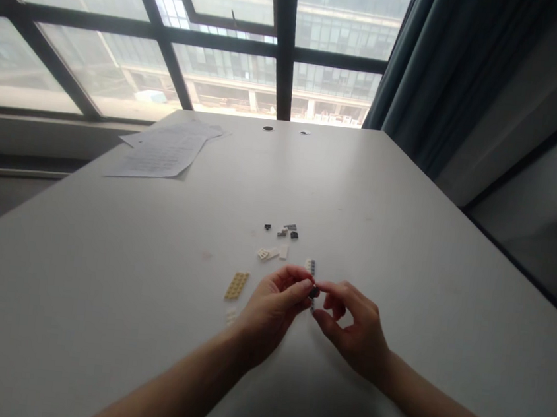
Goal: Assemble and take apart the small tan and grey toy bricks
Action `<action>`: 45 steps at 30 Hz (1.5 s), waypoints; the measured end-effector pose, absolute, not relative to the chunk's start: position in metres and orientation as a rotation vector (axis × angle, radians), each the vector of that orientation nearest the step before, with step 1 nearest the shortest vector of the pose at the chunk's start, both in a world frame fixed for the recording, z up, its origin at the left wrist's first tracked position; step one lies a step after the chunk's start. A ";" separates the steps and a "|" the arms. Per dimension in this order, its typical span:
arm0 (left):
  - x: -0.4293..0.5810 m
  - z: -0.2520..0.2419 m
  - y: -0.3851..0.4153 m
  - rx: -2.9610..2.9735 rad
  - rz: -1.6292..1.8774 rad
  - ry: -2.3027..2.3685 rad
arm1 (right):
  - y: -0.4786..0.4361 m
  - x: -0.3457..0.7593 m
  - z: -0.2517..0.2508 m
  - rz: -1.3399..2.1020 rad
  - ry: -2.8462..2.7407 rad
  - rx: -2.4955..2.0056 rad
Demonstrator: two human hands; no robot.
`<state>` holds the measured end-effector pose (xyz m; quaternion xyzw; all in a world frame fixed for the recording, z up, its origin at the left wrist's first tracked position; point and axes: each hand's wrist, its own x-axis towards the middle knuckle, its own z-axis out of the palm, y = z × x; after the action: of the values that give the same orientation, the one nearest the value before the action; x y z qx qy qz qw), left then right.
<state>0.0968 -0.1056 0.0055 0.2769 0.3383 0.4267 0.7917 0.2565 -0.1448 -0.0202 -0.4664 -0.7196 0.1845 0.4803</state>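
My left hand (276, 304) is closed, with a small dark toy brick (314, 292) pinched between thumb and fingers. My right hand (353, 322) meets it from the other side: its index fingertip is at the top of the brick and its thumb at the lower end, by a small greyish piece (312, 307). The fingers partly hide how these parts join. Just beyond the fingertips lies a white and grey studded piece (310, 265). To the left of my left hand are a tan studded plate (236, 286) and a white studded piece (231, 316), partly covered by my wrist.
Several white flat pieces (268, 254) lie beyond my left hand on the white table (149, 301). Farther off are small black and grey pieces (290, 229). Printed papers (165, 153) lie at the far left, before a window (222, 76). A dark curtain (431, 85) hangs right.
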 end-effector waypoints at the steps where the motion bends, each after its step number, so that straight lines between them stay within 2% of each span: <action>1: 0.098 0.004 -0.108 0.600 0.902 0.712 | -0.146 0.255 -0.020 0.439 -1.756 -1.131; 10: 0.103 0.001 -0.115 0.653 0.847 0.706 | -0.147 0.255 -0.018 0.336 -1.722 -1.072; 14: 0.097 0.005 -0.114 0.809 0.931 0.827 | -0.147 0.258 -0.020 0.339 -1.721 -1.086; 20: 0.069 0.013 -0.126 1.667 1.158 1.001 | -0.144 0.266 -0.025 0.378 -2.062 -1.005; 24: 0.054 0.002 -0.138 2.334 0.980 0.783 | -0.143 0.265 -0.033 0.302 -2.402 -0.968; 26: 0.050 -0.005 -0.140 2.597 0.852 0.632 | -0.143 0.264 -0.036 0.281 -2.452 -1.009; 29: 0.048 -0.013 -0.137 2.848 0.848 0.493 | -0.142 0.264 -0.040 0.279 -2.429 -1.038; 38: 0.045 -0.017 -0.137 3.012 0.845 0.485 | -0.138 0.275 -0.042 0.217 -2.201 -1.081; 45: 0.048 -0.028 -0.141 3.082 0.756 0.515 | -0.139 0.273 -0.044 0.220 -2.247 -1.081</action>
<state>0.0484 -0.1412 -0.0277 0.9580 0.1603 0.2350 -0.0364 0.2732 -0.1387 -0.0440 -0.4100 -0.8523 0.0833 0.3138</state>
